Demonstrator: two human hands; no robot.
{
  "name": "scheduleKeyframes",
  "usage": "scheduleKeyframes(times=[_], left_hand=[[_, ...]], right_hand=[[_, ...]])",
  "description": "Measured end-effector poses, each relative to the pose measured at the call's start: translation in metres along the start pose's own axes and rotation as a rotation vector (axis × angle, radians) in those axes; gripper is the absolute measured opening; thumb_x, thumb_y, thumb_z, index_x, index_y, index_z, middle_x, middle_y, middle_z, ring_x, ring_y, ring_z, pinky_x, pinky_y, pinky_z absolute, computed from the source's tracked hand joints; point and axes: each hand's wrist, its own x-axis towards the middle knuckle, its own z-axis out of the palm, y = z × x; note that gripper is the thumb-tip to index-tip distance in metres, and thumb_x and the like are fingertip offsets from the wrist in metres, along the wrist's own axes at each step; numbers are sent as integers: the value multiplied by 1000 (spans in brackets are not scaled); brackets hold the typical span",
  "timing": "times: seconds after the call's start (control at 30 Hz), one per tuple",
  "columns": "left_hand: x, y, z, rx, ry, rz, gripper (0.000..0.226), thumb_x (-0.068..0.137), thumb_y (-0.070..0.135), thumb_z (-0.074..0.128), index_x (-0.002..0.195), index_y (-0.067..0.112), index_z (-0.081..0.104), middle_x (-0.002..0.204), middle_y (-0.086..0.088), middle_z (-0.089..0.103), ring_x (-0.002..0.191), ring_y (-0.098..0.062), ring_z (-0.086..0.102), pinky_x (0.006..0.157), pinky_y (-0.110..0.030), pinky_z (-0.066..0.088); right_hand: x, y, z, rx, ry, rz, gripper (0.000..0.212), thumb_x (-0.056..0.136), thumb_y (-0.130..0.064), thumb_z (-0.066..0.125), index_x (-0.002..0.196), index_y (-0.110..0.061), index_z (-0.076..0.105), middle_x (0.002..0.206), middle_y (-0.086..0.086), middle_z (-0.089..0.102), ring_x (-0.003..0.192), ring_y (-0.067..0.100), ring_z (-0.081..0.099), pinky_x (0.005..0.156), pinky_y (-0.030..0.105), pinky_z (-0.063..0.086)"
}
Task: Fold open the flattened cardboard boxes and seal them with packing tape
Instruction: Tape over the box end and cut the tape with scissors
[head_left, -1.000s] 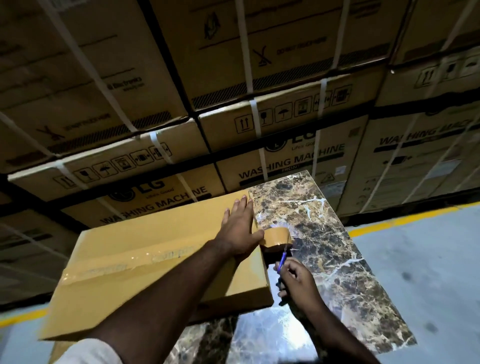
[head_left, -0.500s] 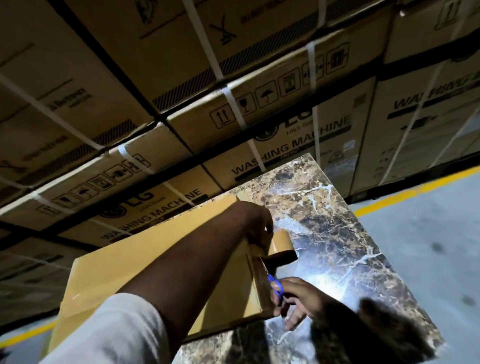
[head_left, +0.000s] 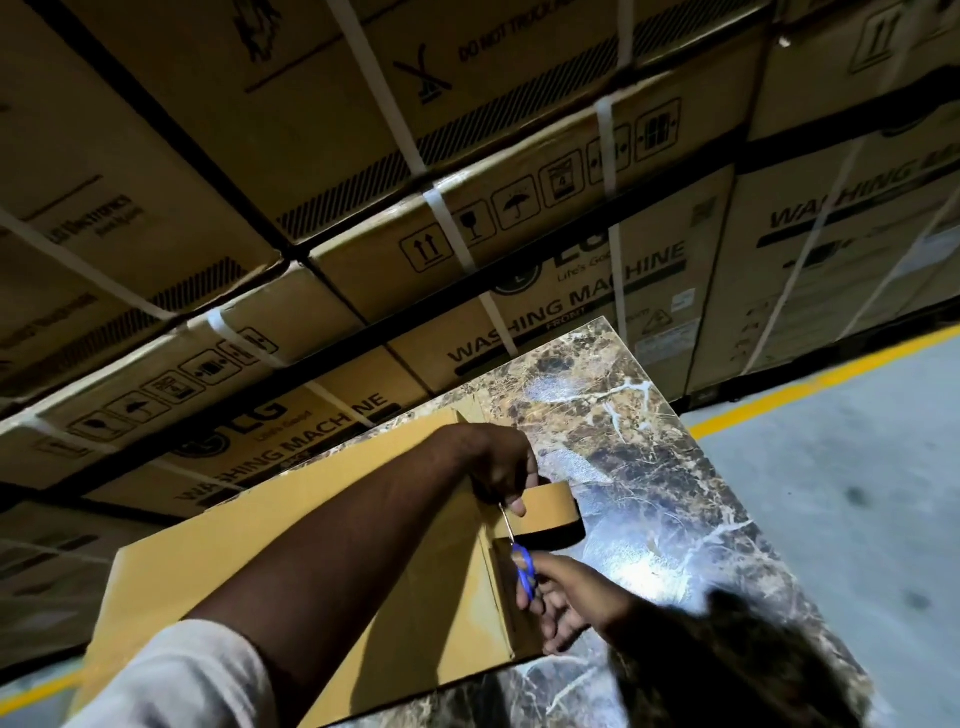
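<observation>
A folded-up yellow cardboard box (head_left: 291, 561) lies on the marble table (head_left: 639, 447). At its right end my left hand (head_left: 498, 467) grips a roll of brown packing tape (head_left: 550, 512), thumb over the roll's top. Brown tape runs from the roll down the box's right side. Just below, my right hand (head_left: 561, 597) holds blue-handled scissors (head_left: 522, 561), their metal blades pointing up at the tape next to the roll. My left forearm hides most of the box's top seam.
A wall of stacked, strapped washing-machine cartons (head_left: 467, 218) rises behind the table. Grey floor with a yellow line (head_left: 810, 384) lies to the right. Part of the person's dark hair (head_left: 727, 670) shows at the bottom right.
My left hand has gone from lying flat on the box top to gripping the tape roll at the box's right end. My right hand has raised the scissors to the tape.
</observation>
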Motion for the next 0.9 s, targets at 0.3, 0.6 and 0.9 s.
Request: scheduleKeyframes(times=[0.3,0.6,0.9], left_hand=[[-9,6,9,-34,96,12,37,80,19,90,113,6,76,97,-4,75,77,-16,62,75,-27,54],[-10,-2,12,-671,598,121,17,81,6,86,97,6,80,88,-4,76,74,-7,64,74,-25,52],[-39,3,29,-1019,920,254,21,86,1,79,106,9,78,96,0,78,85,-3,71,76,-19,55]], right_hand=[[11,-7,-6,-82,50,-52,56,70,-77,64,73,-21,71,65,-1,57,52,17,57,56,31,36],[-7,13,-17,-171,204,-199,51,81,-56,80,75,-5,76,72,7,56,59,21,47,57,35,33],[0,51,-69,-918,1029,-80,8,88,-19,66,81,-17,70,100,7,67,97,30,69,76,34,50]])
